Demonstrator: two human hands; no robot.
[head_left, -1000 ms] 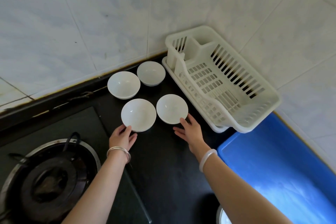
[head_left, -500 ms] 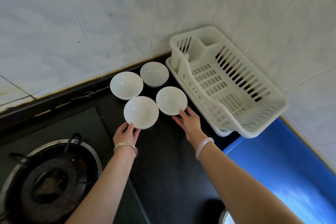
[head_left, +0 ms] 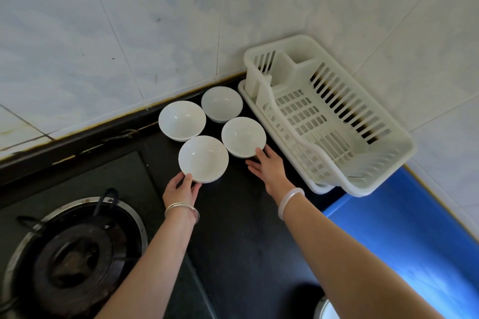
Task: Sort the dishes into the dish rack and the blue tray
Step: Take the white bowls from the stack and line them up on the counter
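Note:
Several white bowls stand upright in a tight cluster on the black counter by the wall. My left hand (head_left: 181,189) holds the near-left bowl (head_left: 203,158) at its near rim, thumb on the rim and fingers at its side. My right hand (head_left: 269,168) lies flat with fingers apart, its fingertips touching the near edge of the near-right bowl (head_left: 243,136). Behind them sit the far-left bowl (head_left: 182,120) and the far-right bowl (head_left: 222,103). The white dish rack (head_left: 383,163) stands empty to the right. The blue tray (head_left: 404,230) lies near right of it, nothing showing in its visible part.
A gas burner (head_left: 70,259) with its metal ring sits in the stove top at the near left. Tiled walls (head_left: 129,33) meet in a corner behind the bowls and rack. A white rim of some object (head_left: 324,311) peeks in at the bottom edge.
Both hands have slid the two near bowls toward the wall, closing the gap to the far pair. The hands stay at the bowls' near edges.

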